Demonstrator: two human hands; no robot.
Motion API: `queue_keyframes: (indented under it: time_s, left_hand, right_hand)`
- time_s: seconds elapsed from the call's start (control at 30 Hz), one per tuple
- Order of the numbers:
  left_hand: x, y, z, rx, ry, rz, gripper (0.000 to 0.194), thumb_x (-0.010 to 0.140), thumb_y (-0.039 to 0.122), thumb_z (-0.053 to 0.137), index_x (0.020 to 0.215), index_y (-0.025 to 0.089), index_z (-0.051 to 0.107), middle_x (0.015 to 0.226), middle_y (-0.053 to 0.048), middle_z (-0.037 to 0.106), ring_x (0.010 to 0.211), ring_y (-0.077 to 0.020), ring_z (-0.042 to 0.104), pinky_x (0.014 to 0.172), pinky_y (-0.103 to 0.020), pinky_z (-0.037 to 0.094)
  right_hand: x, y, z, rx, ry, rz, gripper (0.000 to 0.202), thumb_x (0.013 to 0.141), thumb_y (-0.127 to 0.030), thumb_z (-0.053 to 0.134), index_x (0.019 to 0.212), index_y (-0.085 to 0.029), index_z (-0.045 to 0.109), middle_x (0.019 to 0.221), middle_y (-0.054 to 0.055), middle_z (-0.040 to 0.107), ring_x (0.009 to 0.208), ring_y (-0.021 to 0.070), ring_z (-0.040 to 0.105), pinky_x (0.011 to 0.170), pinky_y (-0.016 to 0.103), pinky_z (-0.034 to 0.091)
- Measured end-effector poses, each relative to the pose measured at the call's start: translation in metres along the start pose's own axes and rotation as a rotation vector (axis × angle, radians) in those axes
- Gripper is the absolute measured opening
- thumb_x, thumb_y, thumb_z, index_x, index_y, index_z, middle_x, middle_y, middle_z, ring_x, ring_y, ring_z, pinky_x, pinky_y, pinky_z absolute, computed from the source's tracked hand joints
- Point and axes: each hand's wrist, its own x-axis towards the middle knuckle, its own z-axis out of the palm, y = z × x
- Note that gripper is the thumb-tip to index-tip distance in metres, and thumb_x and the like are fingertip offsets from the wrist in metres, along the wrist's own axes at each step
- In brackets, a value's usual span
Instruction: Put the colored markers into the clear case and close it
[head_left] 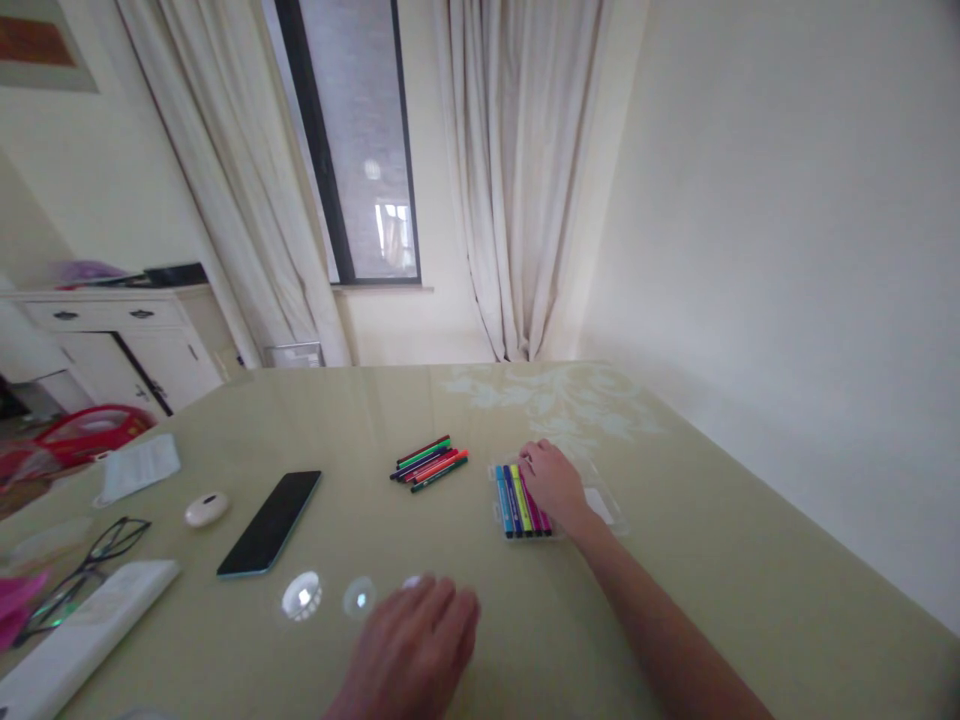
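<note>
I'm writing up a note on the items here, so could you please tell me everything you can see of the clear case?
The case looks like thin, transparent plastic and lies open and flat on the table. Its left part holds a side-by-side row of markers, running from light blue through dark blue and yellow-green to magenta, dark ends nearest the viewer. A white patch shows in its right part. The right hand covers its middle, fingers at the markers; whether they press the case itself is unclear.
</note>
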Motion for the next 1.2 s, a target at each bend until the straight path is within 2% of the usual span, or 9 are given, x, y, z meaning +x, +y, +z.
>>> queue_keyframes:
  time_s: [0.07,0.17,0.3,0.47,0.57,0.67,0.83,1.0,1.2]
  left_hand:
    - [0.047,-0.025,0.024,0.161,-0.185,-0.254,0.021,0.103,0.018,0.048,0.098,0.022,0.069,0.094,-0.006,0.07,0.088,-0.019,0.067,0.082,-0.03,0.057]
    - [0.093,-0.057,0.053,0.349,-0.275,-0.529,0.023,0.1,0.014,0.049,0.114,0.017,0.067,0.112,-0.013,0.069,0.109,-0.0274,0.065,0.091,-0.038,0.054]
    - [0.094,-0.078,0.073,0.356,-0.299,-0.599,0.023,0.101,0.021,0.049,0.118,0.015,0.065,0.117,-0.014,0.067,0.112,-0.0287,0.063,0.092,-0.039,0.052]
    - [0.078,-0.087,0.081,0.214,-0.277,-0.598,0.02,0.102,0.025,0.048,0.11,0.016,0.065,0.11,-0.013,0.069,0.109,-0.0286,0.062,0.095,-0.041,0.05]
    - [0.08,-0.081,0.085,-0.046,-0.163,-0.589,0.021,0.101,0.026,0.048,0.106,0.018,0.066,0.109,-0.011,0.071,0.107,-0.0282,0.063,0.1,-0.046,0.049]
    - [0.084,-0.057,0.089,-0.379,-0.014,-0.559,0.023,0.102,0.033,0.046,0.105,0.021,0.067,0.108,-0.008,0.071,0.104,-0.0264,0.066,0.095,-0.044,0.052]
    - [0.084,-0.012,0.087,-0.715,0.0,-0.545,0.031,0.104,0.045,0.047,0.109,0.022,0.066,0.101,-0.006,0.068,0.087,-0.0208,0.066,0.078,-0.034,0.054]
    - [0.081,-0.007,0.083,-0.745,-0.048,-0.515,0.03,0.105,0.042,0.046,0.119,0.022,0.064,0.105,-0.006,0.067,0.089,-0.0196,0.065,0.08,-0.033,0.054]
    - [0.072,-0.013,0.084,-0.411,-0.224,-0.203,0.04,0.098,0.044,0.06,0.134,0.025,0.058,0.129,-0.009,0.066,0.117,-0.0281,0.06,0.102,-0.046,0.047]
  right_hand:
    - [-0.001,0.013,-0.003,-0.001,-0.002,0.067,0.019,0.1,-0.02,0.049,0.094,-0.02,0.068,0.1,0.011,0.07,0.089,0.0223,0.064,0.075,0.03,0.04]
    - [-0.007,0.031,-0.006,0.135,0.056,0.115,0.019,0.098,-0.023,0.049,0.091,-0.02,0.066,0.094,0.009,0.071,0.084,0.0211,0.064,0.074,0.03,0.041]
    - [-0.012,0.044,-0.008,0.424,0.151,0.147,0.02,0.095,-0.032,0.049,0.088,-0.021,0.065,0.086,0.006,0.072,0.076,0.0208,0.065,0.074,0.031,0.045]
    - [-0.012,0.036,-0.014,0.642,0.239,0.164,0.026,0.092,-0.042,0.053,0.088,-0.02,0.067,0.082,0.006,0.072,0.074,0.0211,0.064,0.072,0.031,0.047]
    - [-0.016,0.023,-0.018,0.74,0.223,0.15,0.032,0.093,-0.049,0.056,0.085,-0.02,0.068,0.076,0.005,0.069,0.071,0.02,0.061,0.068,0.031,0.047]
    - [-0.024,0.008,-0.018,0.942,0.063,0.119,0.036,0.091,-0.054,0.062,0.089,-0.019,0.071,0.079,0.004,0.071,0.071,0.019,0.062,0.066,0.03,0.047]
    - [-0.034,-0.011,-0.013,1.255,-0.097,0.129,0.034,0.083,-0.052,0.077,0.089,-0.02,0.072,0.079,0.001,0.071,0.072,0.0176,0.064,0.067,0.029,0.049]
    - [-0.032,-0.012,-0.013,1.34,-0.117,0.192,0.035,0.082,-0.052,0.078,0.093,-0.019,0.075,0.081,0.003,0.074,0.072,0.0171,0.065,0.066,0.028,0.047]
    - [-0.018,0.028,-0.028,1.217,0.097,0.282,0.045,0.079,-0.052,0.077,0.109,-0.018,0.075,0.085,0.006,0.076,0.072,0.0172,0.065,0.064,0.028,0.047]
